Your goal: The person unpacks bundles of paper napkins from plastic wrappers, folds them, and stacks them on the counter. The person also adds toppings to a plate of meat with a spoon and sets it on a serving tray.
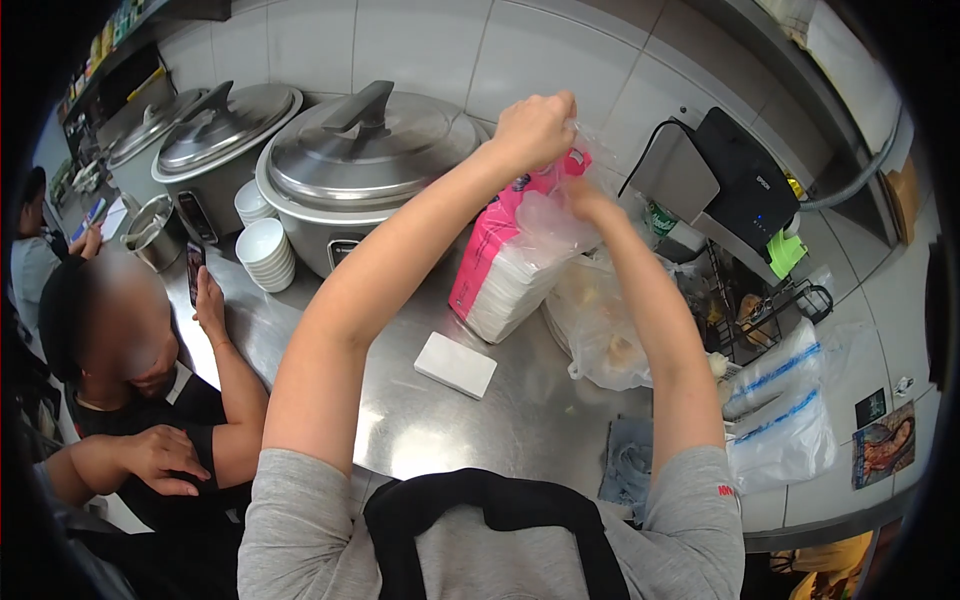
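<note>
A pink and clear plastic pack of white paper napkins (pixel 505 275) stands tilted on the steel counter. At its upper end, my left hand (pixel 538 130) is closed on the clear plastic wrapper, fingers curled. Just below, my right hand (pixel 592 202) reaches against the same wrapper; its fingers are partly hidden by the film and slightly blurred. Loose clear plastic bunches between the two hands. On the counter in front of the pack lies a small white rectangular box or block (pixel 455 365).
Large lidded steel cookers (pixel 370 150) line the wall at left, with stacked white bowls (pixel 265 255) beside them. A black printer (pixel 735 180) and plastic bags (pixel 600 320) are at right. A person holding a phone (pixel 195 272) is close at left; another works farther back.
</note>
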`<state>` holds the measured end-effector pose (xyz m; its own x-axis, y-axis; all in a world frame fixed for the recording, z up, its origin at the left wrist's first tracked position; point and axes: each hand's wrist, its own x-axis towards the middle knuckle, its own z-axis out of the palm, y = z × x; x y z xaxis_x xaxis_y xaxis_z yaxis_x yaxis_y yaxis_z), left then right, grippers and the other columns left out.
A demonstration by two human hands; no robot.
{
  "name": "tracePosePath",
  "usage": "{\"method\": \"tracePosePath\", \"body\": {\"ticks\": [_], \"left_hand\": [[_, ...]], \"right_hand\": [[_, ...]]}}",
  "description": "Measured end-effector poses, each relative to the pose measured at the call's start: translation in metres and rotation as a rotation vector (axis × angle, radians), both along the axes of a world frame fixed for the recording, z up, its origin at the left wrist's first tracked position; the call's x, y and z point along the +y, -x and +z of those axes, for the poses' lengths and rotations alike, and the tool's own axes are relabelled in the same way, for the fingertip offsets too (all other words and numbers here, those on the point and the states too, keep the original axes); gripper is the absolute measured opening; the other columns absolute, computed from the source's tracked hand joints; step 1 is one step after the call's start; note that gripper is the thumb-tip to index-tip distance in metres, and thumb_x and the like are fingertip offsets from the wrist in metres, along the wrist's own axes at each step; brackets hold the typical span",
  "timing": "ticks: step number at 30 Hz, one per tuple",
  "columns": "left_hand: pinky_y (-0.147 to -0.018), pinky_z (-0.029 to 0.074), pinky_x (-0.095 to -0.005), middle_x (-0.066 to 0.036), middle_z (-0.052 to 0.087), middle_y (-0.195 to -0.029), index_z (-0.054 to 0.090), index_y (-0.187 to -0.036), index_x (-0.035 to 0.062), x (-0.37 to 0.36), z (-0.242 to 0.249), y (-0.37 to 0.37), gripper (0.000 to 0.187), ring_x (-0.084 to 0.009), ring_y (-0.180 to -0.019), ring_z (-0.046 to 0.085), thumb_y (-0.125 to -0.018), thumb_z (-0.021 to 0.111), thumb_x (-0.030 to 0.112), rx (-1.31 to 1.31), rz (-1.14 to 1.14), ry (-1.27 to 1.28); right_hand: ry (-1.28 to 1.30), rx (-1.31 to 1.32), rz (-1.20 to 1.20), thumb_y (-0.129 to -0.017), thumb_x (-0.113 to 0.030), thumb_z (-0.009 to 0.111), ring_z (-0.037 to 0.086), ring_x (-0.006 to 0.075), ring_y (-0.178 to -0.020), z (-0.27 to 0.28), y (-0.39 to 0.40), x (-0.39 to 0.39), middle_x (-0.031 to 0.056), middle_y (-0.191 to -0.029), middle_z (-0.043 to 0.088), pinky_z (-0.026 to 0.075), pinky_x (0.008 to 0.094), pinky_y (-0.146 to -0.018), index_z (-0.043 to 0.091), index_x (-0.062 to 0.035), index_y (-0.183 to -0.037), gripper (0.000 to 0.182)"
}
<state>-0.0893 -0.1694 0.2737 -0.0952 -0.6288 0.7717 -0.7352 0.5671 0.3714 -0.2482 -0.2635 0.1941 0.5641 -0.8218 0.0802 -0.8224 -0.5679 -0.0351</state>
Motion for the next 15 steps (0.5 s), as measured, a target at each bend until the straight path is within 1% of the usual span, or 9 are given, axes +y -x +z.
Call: {"method": "tracePosePath", "body": {"ticks": [1,3,4,7,9,10,11,12,15], "left_hand": [[-0.072,0.046,-0.0438,-0.019,0.063,-0.082,0.059,-0.089,0.0014,0.001,0.003,0.002,0.022,-0.0359,-0.079,0.059,-0.072,0.057,0.016,-0.012,-0.005,0.002],[-0.072,0.046,-0.0416,-0.018,0.063,-0.082,0.059,-0.093,0.0003,0.006,0.012,0.009,0.026,-0.0346,-0.076,0.059,-0.073,0.061,0.018,0.016,-0.121,0.646],[-0.072,0.046,-0.0416,-0.018,0.063,-0.082,0.059,-0.093,0.0003,0.019,0.018,0.013,0.026,-0.0346,-0.076,0.059,-0.073,0.061,0.018,0.008,-0.134,0.645],[-0.072,0.047,-0.0398,-0.019,0.062,-0.084,0.059,-0.098,-0.0005,0.044,0.025,0.029,0.029,-0.0340,-0.077,0.058,-0.073,0.062,0.015,0.047,-0.473,0.301],[-0.073,0.047,-0.0389,-0.021,0.060,-0.090,0.059,-0.098,-0.0004,0.030,-0.002,0.044,0.027,-0.0338,-0.083,0.058,-0.076,0.059,0.014,-0.273,-0.355,-0.200],[-0.074,0.046,-0.0390,-0.021,0.060,-0.092,0.060,-0.098,-0.0006,0.015,-0.016,0.049,0.027,-0.0342,-0.086,0.058,-0.076,0.058,0.015,-0.464,-0.233,-0.298],[-0.075,0.046,-0.0392,-0.021,0.059,-0.095,0.061,-0.097,-0.0009,-0.006,-0.031,0.053,0.026,-0.0346,-0.089,0.057,-0.077,0.057,0.016,-0.653,-0.105,-0.386],[-0.079,0.045,-0.0402,-0.022,0.059,-0.100,0.060,-0.100,-0.0012,-0.025,-0.052,0.053,0.032,-0.0354,-0.094,0.056,-0.080,0.054,0.023,-0.613,-0.058,-0.401],[-0.089,0.040,-0.0415,-0.023,0.055,-0.111,0.058,-0.108,-0.0017,-0.032,-0.065,0.066,0.047,-0.0362,-0.106,0.052,-0.085,0.046,0.038,-0.605,-0.015,-0.559]], "right_hand": [[0.124,-0.094,0.025,-0.073,-0.007,0.055,0.057,0.0254,-0.069,0.005,0.004,-0.001,0.0180,-0.076,0.061,0.045,0.0375,-0.064,0.059,0.0014,-0.084,0.015],[0.096,-0.299,0.079,-0.073,-0.012,0.055,0.060,0.0344,-0.083,0.034,0.017,0.015,0.0209,-0.092,0.062,0.047,0.0425,-0.072,0.058,-0.0001,-0.100,0.029],[0.098,-0.311,0.069,-0.073,-0.012,0.055,0.060,0.0344,-0.083,0.054,0.021,0.035,0.0209,-0.092,0.062,0.047,0.0425,-0.072,0.058,-0.0001,-0.100,0.029],[0.183,-0.351,0.019,-0.074,-0.015,0.057,0.060,0.0337,-0.078,0.075,0.037,0.080,0.0189,-0.089,0.063,0.046,0.0441,-0.068,0.057,0.0008,-0.098,0.028],[0.803,-0.551,0.066,-0.071,-0.020,0.063,0.060,0.0348,-0.082,0.055,0.055,0.082,0.0196,-0.089,0.062,0.047,0.0436,-0.071,0.052,0.0004,-0.105,0.041],[0.802,-0.562,0.043,-0.071,-0.020,0.063,0.060,0.0348,-0.082,0.046,0.059,0.083,0.0196,-0.089,0.062,0.047,0.0436,-0.071,0.052,0.0004,-0.105,0.041],[0.533,-0.511,-0.200,-0.070,-0.022,0.065,0.060,0.0360,-0.086,0.039,0.060,0.082,0.0212,-0.092,0.062,0.046,0.0440,-0.073,0.048,0.0000,-0.109,0.048],[0.254,-0.456,-0.430,-0.068,-0.025,0.067,0.059,0.0372,-0.089,0.030,0.063,0.078,0.0228,-0.094,0.061,0.046,0.0443,-0.076,0.045,-0.0004,-0.113,0.055],[0.088,-0.614,-0.403,-0.071,-0.017,0.062,0.057,0.0392,-0.095,0.000,0.069,0.049,0.0263,-0.099,0.058,0.045,0.0445,-0.080,0.042,0.0021,-0.114,0.051]]}}
